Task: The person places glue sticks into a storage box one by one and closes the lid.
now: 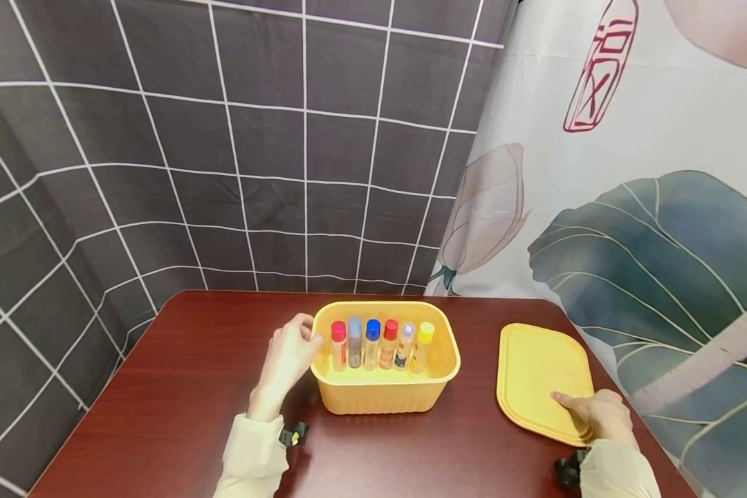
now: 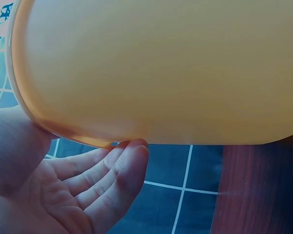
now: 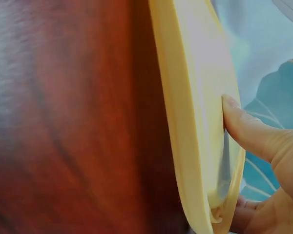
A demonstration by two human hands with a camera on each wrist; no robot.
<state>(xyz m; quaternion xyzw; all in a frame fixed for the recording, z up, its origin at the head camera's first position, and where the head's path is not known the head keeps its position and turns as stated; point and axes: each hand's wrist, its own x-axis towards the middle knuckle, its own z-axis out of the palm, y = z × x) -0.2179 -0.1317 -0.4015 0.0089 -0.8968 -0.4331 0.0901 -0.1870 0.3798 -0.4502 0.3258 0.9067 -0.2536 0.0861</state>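
Observation:
A yellow plastic bin (image 1: 382, 398) stands on the table with no lid on it. Inside it, several small clear bottles (image 1: 371, 353) stand upright in a row, capped in red, grey-blue, blue, pale violet and yellow. My left hand (image 1: 288, 358) grips the bin's left end, the thumb over the rim and the fingers against the outer wall (image 2: 161, 87). Toward the table's right edge is a flat yellow lid (image 1: 535, 370) with rounded corners. My right hand (image 1: 605, 416) pinches its near right corner, thumb on the top face (image 3: 210, 83) and fingers at the edge, partly hidden.
The dark red wooden table (image 1: 436, 449) ends close beyond the bin and just right of the lid. A dark gridded cloth (image 1: 261, 145) hangs behind, and a white cloth with leaf prints (image 1: 653, 242) hangs at the right. Each wrist wears a small black camera (image 1: 295, 434).

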